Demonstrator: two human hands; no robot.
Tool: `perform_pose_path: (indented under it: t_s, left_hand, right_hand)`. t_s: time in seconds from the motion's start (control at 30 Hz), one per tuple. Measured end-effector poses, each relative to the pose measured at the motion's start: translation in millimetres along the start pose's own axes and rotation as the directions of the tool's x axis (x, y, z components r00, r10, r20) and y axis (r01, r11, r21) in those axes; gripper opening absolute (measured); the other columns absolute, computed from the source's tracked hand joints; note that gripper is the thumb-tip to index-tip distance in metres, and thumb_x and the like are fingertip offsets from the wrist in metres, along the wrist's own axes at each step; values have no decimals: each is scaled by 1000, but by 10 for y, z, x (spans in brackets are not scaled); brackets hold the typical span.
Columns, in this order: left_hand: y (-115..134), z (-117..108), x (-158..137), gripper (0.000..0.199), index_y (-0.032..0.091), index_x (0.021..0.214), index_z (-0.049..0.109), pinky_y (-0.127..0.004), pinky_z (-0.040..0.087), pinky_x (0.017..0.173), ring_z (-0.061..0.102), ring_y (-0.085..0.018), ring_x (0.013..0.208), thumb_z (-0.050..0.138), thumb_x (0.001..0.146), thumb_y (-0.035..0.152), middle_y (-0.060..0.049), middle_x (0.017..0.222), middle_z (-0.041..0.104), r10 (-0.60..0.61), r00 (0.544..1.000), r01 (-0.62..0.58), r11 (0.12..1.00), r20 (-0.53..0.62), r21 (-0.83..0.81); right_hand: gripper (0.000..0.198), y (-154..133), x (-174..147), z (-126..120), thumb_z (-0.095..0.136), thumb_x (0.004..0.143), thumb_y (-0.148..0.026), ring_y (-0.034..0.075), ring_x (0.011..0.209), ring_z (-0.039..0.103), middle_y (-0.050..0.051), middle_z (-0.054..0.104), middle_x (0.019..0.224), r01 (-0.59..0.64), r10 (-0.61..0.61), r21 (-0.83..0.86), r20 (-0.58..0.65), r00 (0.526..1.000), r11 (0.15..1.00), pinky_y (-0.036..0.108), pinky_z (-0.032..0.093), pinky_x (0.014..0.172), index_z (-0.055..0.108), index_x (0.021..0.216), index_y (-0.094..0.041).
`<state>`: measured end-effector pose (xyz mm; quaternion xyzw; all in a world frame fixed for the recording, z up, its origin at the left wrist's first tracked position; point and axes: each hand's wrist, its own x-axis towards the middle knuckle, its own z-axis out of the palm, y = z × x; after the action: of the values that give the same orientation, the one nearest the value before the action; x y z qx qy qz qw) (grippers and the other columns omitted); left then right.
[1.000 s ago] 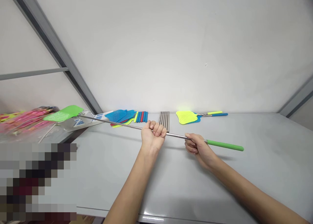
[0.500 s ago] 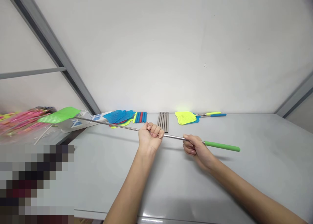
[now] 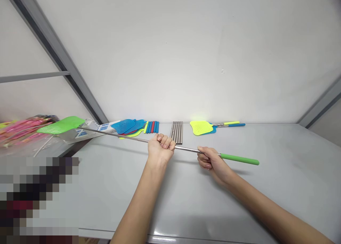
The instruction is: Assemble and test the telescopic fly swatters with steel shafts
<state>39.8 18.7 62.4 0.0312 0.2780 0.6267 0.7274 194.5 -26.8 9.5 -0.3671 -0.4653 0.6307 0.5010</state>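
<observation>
A long fly swatter is stretched across the view above the table, its metal rod sloping slightly down to the right. Its green perforated head points left, and the green grip sticks out on the right. Around the middle of the rod my left hand is closed, palm turned up. My right hand pinches the rod just left of the green grip. Behind my left hand lies a row of metal tubes. Farther right rest two swatters with a yellow head and a blue one beneath it.
Blue swatter heads lie in a pile at the back left, beside blue, red and yellow grips. A white power strip and a plastic bag of pink items are at the left. A wall stands behind the table.
Both hands keep hold of the swatter, which has shifted slightly left in view. The whole scene has shifted a little left too.
</observation>
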Motion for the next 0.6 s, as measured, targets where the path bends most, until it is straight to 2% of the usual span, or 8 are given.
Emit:
perform_pose_path:
  t_s: [0.33, 0.6]
  left_hand:
    - [100, -33, 20, 28, 17, 49, 22, -21, 9, 34, 14, -7, 28, 27, 74, 5, 6, 37, 11, 60, 998, -60, 998, 14, -5]
    - [72, -41, 14, 30, 17, 49, 22, -21, 11, 34, 14, -7, 28, 27, 77, 9, 6, 37, 13, 76, 996, -76, 997, 38, 12]
  right_hand:
    - [37, -21, -1, -47, 44, 76, -31, 6, 39, 14, -8, 14, 46, 3, -2, 59, -20, 1000, 998, 25, 11, 43, 22, 48, -19]
    - [38, -12, 7, -53, 45, 76, -30, 6, 39, 14, -8, 14, 47, -20, 24, 93, -42, 999, 995, 25, 12, 43, 21, 49, -19]
